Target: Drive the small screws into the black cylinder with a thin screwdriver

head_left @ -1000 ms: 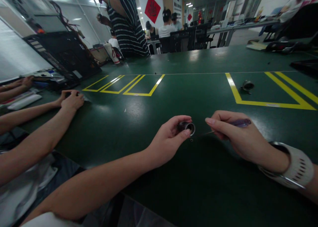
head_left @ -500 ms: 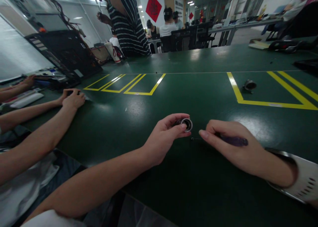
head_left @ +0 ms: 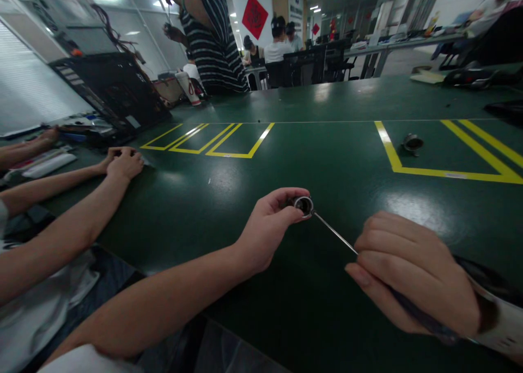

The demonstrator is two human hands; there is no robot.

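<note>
My left hand [head_left: 265,228] is closed around a small round metal part [head_left: 304,205], pinched between thumb and fingers above the green table. The part's open, ring-like end faces me; its rear is hidden by my fingers. A screwdriver [head_left: 334,231] is in my closed right hand [head_left: 408,269], lower right of the part. Its thin steel shaft slants up to the left, and its tip meets the lower right rim of the part. Most of the dark purplish handle is covered by my palm.
Another small metal ring-like part [head_left: 412,142] lies inside a yellow tape outline [head_left: 453,175] on the green table [head_left: 327,160]. More tape outlines [head_left: 229,155] are further left. A co-worker's hands [head_left: 125,161] rest at the left, near a dark equipment case [head_left: 116,92]. A person in stripes [head_left: 212,41] stands behind.
My right hand has moved right and nearer to me and turned, so the screwdriver's shaft now shows and its tip is at the metal part's rim. My left hand has barely moved.
</note>
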